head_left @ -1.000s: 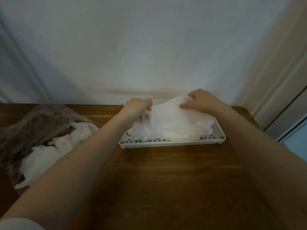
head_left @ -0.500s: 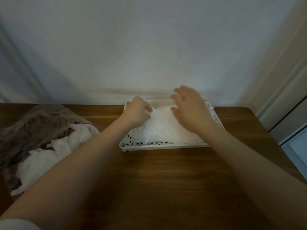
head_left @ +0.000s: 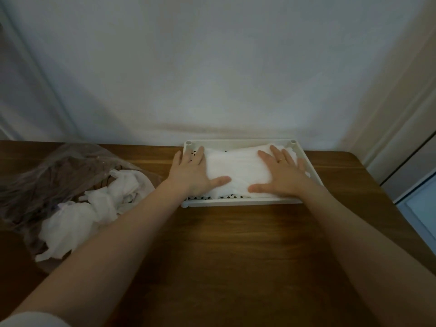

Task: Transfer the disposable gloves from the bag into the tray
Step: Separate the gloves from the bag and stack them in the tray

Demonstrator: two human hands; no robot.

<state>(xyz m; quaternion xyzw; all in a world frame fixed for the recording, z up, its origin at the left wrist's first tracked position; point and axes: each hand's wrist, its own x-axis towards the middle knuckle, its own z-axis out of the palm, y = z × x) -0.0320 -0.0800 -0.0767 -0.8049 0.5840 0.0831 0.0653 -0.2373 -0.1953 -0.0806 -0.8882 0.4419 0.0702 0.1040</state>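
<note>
A white perforated tray (head_left: 238, 202) stands at the far middle of the wooden table, against the wall. A flat pile of thin white disposable gloves (head_left: 238, 169) lies in it. My left hand (head_left: 192, 172) lies flat with straight fingers on the pile's left end and the tray floor. My right hand (head_left: 280, 174) presses flat on the pile's right end, a ring on one finger. At the left, a clear plastic bag (head_left: 44, 171) lies crumpled, with more white gloves (head_left: 94, 204) spilling from its mouth.
The wooden table (head_left: 236, 256) runs from the wall to me, its right edge near a door frame (head_left: 401, 147). A white wall (head_left: 212, 67) rises directly behind the tray.
Both hands held a glove up over the tray a second ago. They have let it down and now lie flat on the pile, fingers straightened.
</note>
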